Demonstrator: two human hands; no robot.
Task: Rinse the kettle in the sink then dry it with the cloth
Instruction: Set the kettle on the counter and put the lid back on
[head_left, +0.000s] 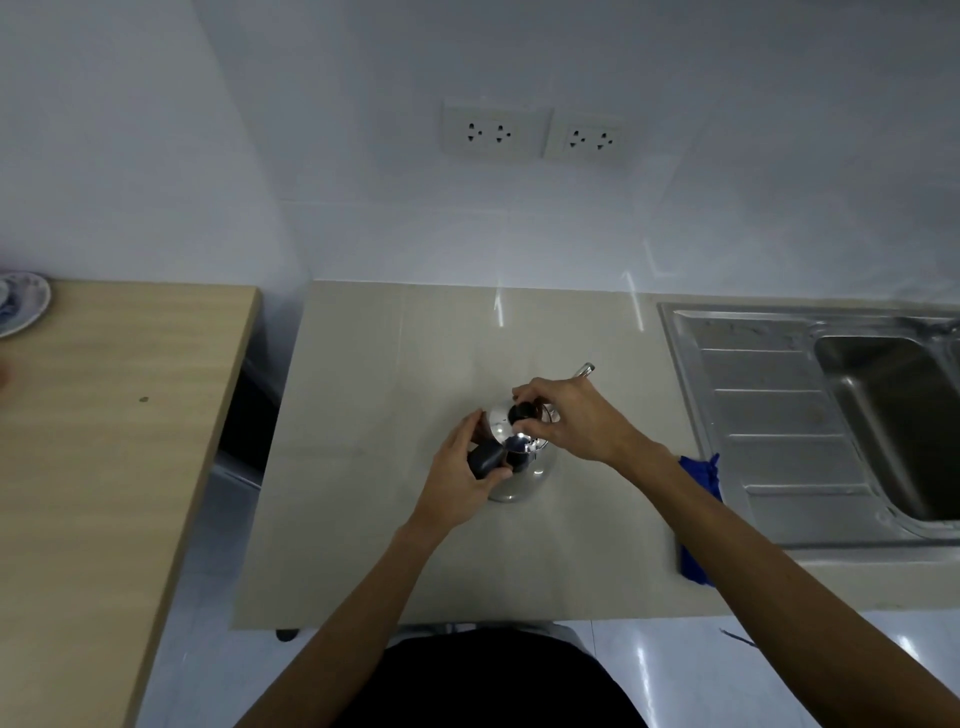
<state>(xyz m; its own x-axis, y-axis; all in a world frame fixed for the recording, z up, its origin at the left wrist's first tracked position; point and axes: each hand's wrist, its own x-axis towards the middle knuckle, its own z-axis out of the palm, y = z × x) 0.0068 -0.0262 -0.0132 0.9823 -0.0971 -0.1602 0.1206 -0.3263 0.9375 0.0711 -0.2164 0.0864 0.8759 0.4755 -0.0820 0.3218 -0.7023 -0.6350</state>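
The kettle (517, 467), a small shiny steel one, stands upright on the pale bench (395, 545), roughly in the middle and well apart from the sink (883, 395) off to the right. The left hand (462, 480) is wrapped round its dark handle (485, 460), and the right hand (576, 421) pinches the black knob (522, 413) of the lid from above, fingers closed on it. A blue cloth (698, 519) lies by the sink's draining board, partly hidden under the right forearm. To my eye the lid is being dealt with before any rinsing; nothing is wet yet. The risk I'd watch is the polished body slipping or tipping if the lid sticks and gets yanked, or the freed lid dropping on the hard bench. On the carry across, that right arm could drag the cloth off the edge.
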